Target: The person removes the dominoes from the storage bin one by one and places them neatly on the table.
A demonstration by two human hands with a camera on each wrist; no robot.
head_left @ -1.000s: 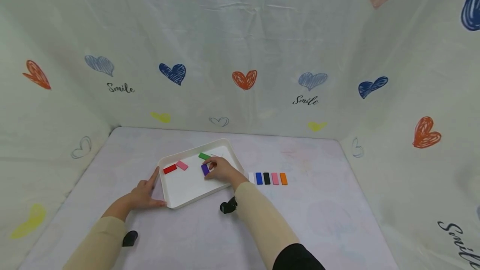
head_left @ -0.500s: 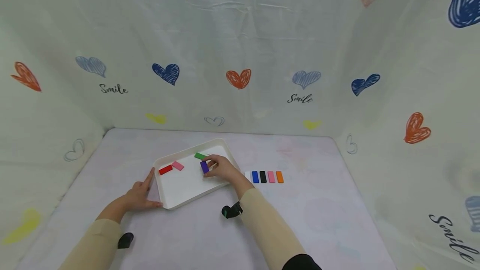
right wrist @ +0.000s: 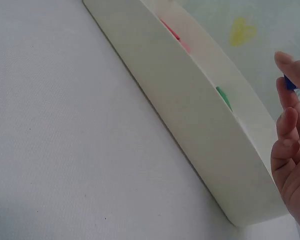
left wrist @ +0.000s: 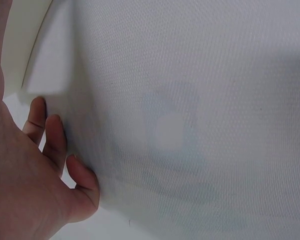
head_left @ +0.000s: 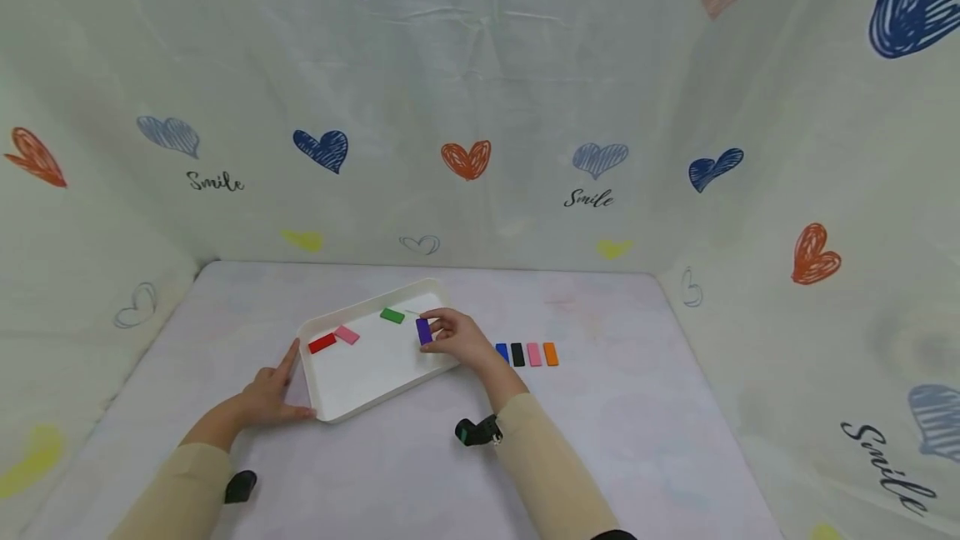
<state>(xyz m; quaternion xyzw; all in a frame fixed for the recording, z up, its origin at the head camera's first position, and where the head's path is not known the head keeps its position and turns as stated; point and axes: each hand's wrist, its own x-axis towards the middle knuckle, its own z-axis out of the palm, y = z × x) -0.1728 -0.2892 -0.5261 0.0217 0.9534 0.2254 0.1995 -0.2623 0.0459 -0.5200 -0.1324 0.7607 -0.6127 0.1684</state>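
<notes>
My right hand (head_left: 463, 340) pinches a small flat purple block (head_left: 423, 332) between thumb and fingertips, over the right part of a shallow white tray (head_left: 367, 377). In the right wrist view a bit of that block (right wrist: 289, 83) shows dark blue between thumb and finger. Inside the tray lie a green block (head_left: 392, 316), a pink block (head_left: 347, 335) and a red block (head_left: 322, 343); the pink and red ones are close together at the left. With thumb and index finger spread, my left hand (head_left: 266, 394) touches the tray's left end.
Right of the tray, a row of blocks stands on the white table (head_left: 637, 440): blue (head_left: 502, 353), black (head_left: 517, 354), pink (head_left: 534, 354) and orange (head_left: 551, 354). Black wrist devices (head_left: 477, 432) sit at both forearms. A heart-printed cloth (head_left: 525, 107) walls the back and sides.
My right hand has moved right with the purple block, away from the green block, which now shows whole. The white piece in the row is now hidden. My left hand keeps its place at the tray.
</notes>
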